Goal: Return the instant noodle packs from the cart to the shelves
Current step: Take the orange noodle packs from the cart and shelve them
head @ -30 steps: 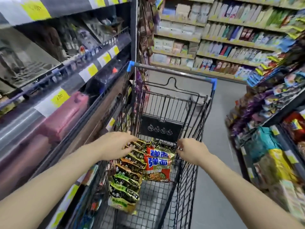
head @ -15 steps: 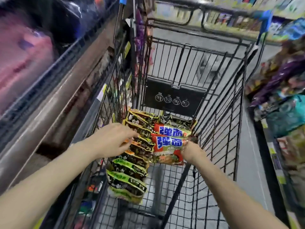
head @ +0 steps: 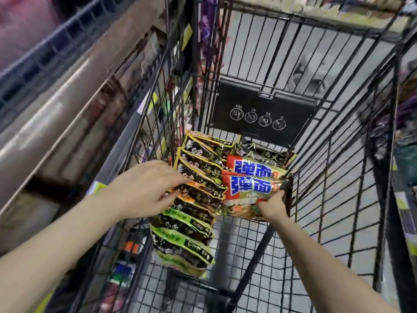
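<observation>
We've got the right hand (head: 274, 207) pinching the red-and-green plastic noodle pack (head: 248, 193) in the black wire cart (head: 338, 154); left hand (head: 146, 190) rests loose-fingered on the black-and-yellow packs (head: 200, 177). Lift it straight up so the neighbouring packs don't snag.

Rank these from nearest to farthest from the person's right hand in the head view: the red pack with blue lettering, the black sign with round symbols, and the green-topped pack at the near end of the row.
1. Red pack: gripped by the right hand.
2. Green-topped pack: lower left, near end of the row.
3. Black sign: on the cart's far wall.
</observation>
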{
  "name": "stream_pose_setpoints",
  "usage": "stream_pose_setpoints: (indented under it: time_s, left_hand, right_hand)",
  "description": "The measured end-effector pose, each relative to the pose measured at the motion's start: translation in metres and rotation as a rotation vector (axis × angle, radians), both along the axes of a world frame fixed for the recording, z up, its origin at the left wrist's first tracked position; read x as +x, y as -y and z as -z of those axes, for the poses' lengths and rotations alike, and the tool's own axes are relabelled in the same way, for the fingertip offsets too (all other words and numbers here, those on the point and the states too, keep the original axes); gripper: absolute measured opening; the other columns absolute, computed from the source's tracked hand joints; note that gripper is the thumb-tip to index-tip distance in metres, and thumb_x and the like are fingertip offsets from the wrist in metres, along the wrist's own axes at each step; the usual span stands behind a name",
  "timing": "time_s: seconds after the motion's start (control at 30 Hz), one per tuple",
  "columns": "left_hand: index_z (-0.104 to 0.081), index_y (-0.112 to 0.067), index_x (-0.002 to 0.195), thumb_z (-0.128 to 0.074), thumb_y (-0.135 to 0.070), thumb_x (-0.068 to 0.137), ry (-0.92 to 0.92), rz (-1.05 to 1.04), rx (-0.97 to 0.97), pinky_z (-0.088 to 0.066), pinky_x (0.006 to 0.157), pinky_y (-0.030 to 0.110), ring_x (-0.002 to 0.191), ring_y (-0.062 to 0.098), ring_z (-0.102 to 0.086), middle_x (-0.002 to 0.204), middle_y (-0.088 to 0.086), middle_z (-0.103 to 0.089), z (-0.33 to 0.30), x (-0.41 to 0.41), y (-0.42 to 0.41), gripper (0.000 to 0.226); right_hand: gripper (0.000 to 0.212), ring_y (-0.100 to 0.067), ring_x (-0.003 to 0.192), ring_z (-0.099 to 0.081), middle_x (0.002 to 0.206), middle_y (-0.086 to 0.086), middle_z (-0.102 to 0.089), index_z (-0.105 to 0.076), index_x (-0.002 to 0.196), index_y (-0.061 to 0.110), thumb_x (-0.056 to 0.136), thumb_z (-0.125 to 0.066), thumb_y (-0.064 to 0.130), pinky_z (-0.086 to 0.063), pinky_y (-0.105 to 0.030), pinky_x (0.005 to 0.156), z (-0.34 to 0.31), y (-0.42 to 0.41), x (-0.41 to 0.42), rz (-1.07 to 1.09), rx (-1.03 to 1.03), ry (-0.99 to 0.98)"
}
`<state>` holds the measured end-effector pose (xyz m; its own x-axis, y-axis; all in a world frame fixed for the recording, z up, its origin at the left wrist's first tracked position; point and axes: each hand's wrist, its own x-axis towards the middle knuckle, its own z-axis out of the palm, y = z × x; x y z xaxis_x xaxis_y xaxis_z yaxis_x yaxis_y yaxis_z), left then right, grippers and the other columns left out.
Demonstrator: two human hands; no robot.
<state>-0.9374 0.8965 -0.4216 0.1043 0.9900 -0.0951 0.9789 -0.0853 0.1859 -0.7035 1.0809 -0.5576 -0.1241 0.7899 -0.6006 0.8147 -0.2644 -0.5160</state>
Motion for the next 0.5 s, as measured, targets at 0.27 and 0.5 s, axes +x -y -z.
stream_pose_setpoints:
  time_s: [0.27,0.5]
  left_hand:
    - [-0.065,-0.019,0.112,-0.04,-0.037,0.085,0.012,-0.028,-0.01,-0.053,0.087,0.039,0.09,0.013,-0.068,0.101,-0.005,-0.072,0.003,0.0,0.003,0.041]
    - [-0.067,-0.023,0.11,-0.038,-0.039,0.085,-0.008,-0.043,0.026,-0.052,0.088,0.039,0.09,0.009,-0.069,0.1,-0.009,-0.072,0.007,0.001,0.002,0.041]
  right_hand:
    - [0.052,-0.026,0.09,-0.054,0.084,0.0,-0.046,-0.028,0.108,0.01,0.077,-0.07,0.002,-0.048,-0.037,0.079,0.015,0.004,-0.001,0.104,0.054,0.001]
    - [0.037,-0.016,0.069,-0.057,0.096,-0.009,-0.063,-0.054,0.103,0.009,0.075,-0.077,0.015,-0.048,-0.027,0.062,0.014,0.008,0.01,0.114,0.014,0.021]
